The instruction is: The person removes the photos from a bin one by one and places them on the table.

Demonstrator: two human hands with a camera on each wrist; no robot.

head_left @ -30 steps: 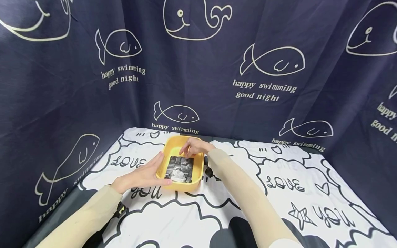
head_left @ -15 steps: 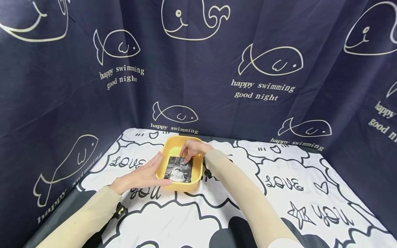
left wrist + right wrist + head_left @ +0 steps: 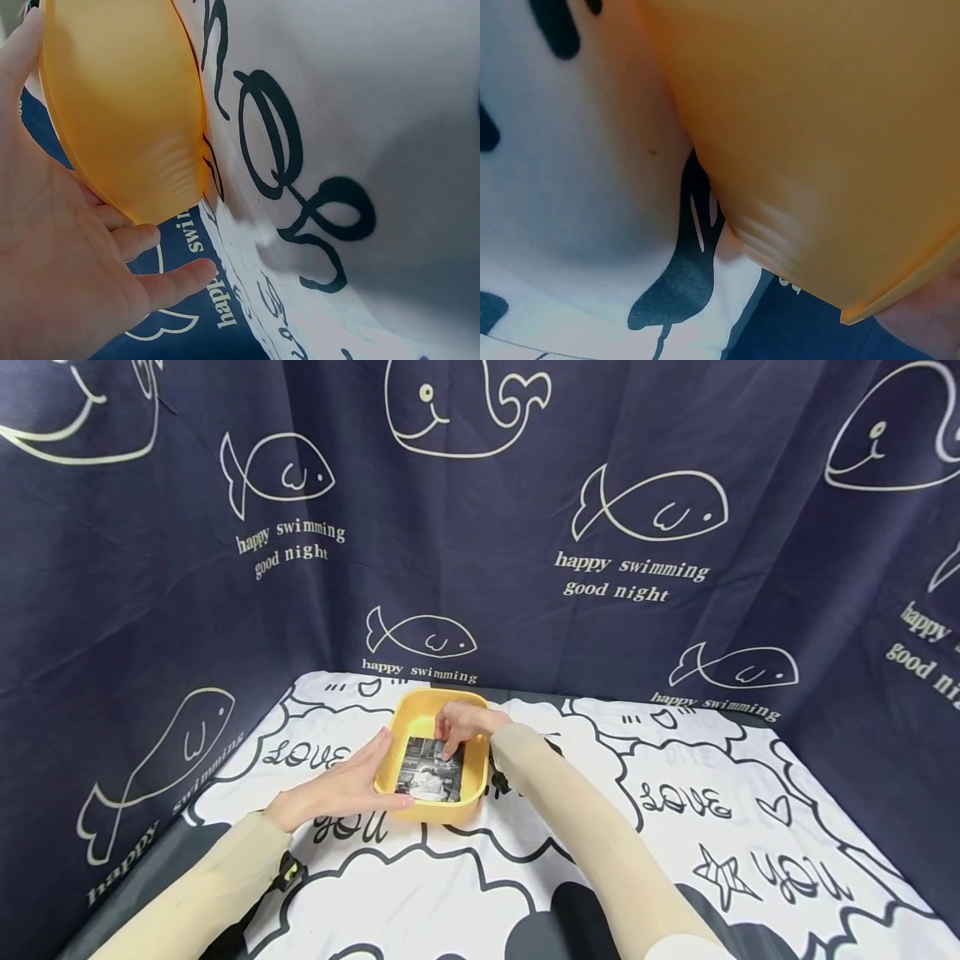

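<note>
A yellow box [image 3: 474, 787] with rounded corners and no lid stands on the cloth. In it lies a black-and-white picture card [image 3: 426, 773], near the close end. My left hand [image 3: 341, 789] holds the box's near left corner, its thumb on the near rim and its fingers along the left side. Reaching in over the right wall, my right hand [image 3: 465, 722] has its curled fingers at the card's far edge and a digit on the card's face. The wrist views show the box's yellow outer wall [image 3: 124, 97], and the card is hidden from both.
A white cloth [image 3: 390, 885] with black lettering and cloud outlines covers the table. Dark blue curtains [image 3: 517, 627] printed with fish and whales close off the back and sides. Small black straps or devices [image 3: 288, 868] sit under the wrists.
My right hand has come down inside the box, from above the card's far edge onto the card. The left hand and the box keep their places; the head view has shifted slightly.
</note>
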